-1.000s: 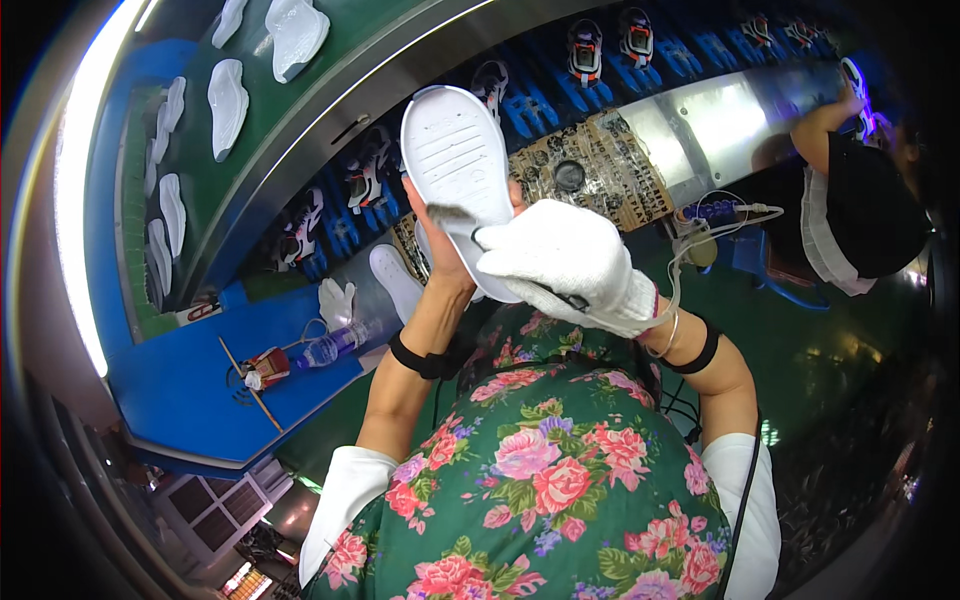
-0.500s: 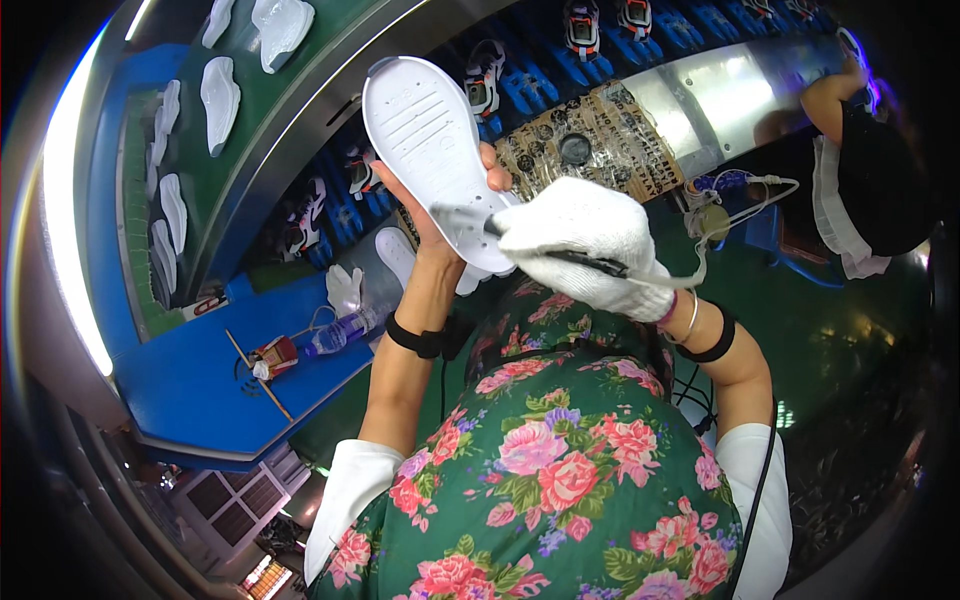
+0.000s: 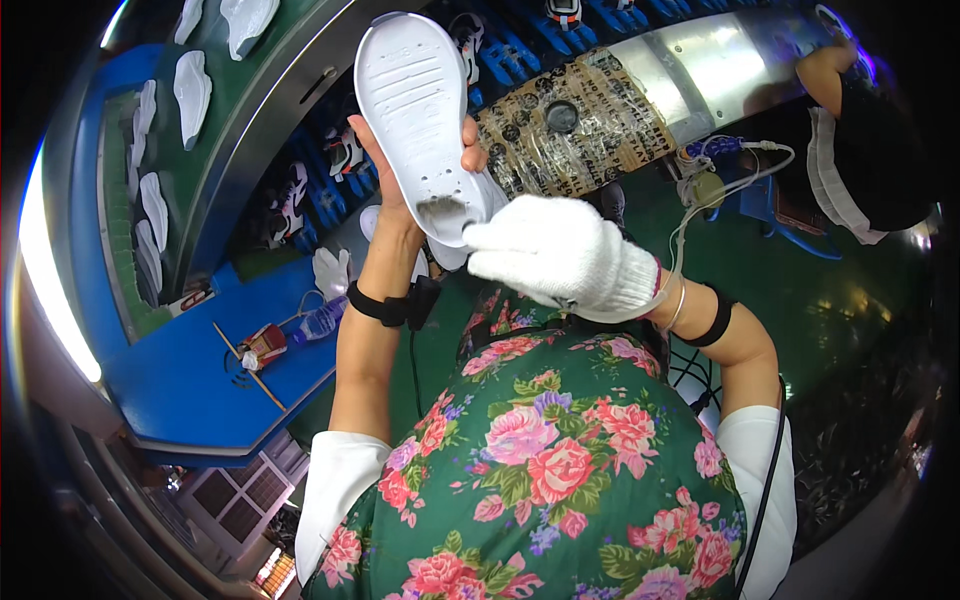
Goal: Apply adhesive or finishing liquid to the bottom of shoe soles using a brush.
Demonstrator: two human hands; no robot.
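Observation:
My bare left hand (image 3: pixel 392 185) holds a white shoe sole (image 3: pixel 415 100) from beneath, thumb along its left side and fingertips curled over its right edge. The grooved inner face is turned up, with the heel end toward me. In a white knit glove, my right hand (image 3: pixel 560 250) is closed round a brush, its handle mostly hidden by the glove. The blurred brush bristles (image 3: pixel 443 210) lie at the heel of the sole. Another white sole partly shows behind the heel.
White soles (image 3: pixel 192 98) lie on a green belt at the upper left. Shoes on blue holders run along the back. A taped cardboard cover (image 3: pixel 600 125) bears a black disc. The blue table (image 3: pixel 180 390) holds a bottle, red box and stick. Another person's arm (image 3: pixel 825 85) is at right.
The sole in my left hand has shifted slightly up and left. My right hand has moved left and down, taking the brush from the sole's right side to its heel.

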